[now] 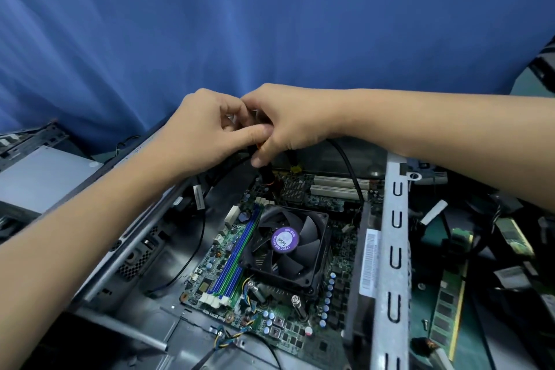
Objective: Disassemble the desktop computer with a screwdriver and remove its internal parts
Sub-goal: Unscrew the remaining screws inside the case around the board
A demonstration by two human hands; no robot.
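Observation:
The open desktop case [393, 237] lies flat below me, its green motherboard [288, 324] exposed. A black CPU fan [288, 246] with a purple label sits mid-board beside blue and green memory slots [234, 255]. Both hands meet above the far end of the board. My right hand [288, 123] grips the top of a black screwdriver with an orange band [268, 178], which stands upright with its tip down on the board. My left hand [207, 129] curls its fingers around the same spot, thumb against the right hand. What the left fingers hold is hidden.
A grey drive unit [45, 177] lies at the left. Loose memory sticks [447, 309] and cables lie on the green mat at the right. Black cables [348, 165] arc over the white expansion slots [339, 186]. A blue cloth [270, 15] hangs behind.

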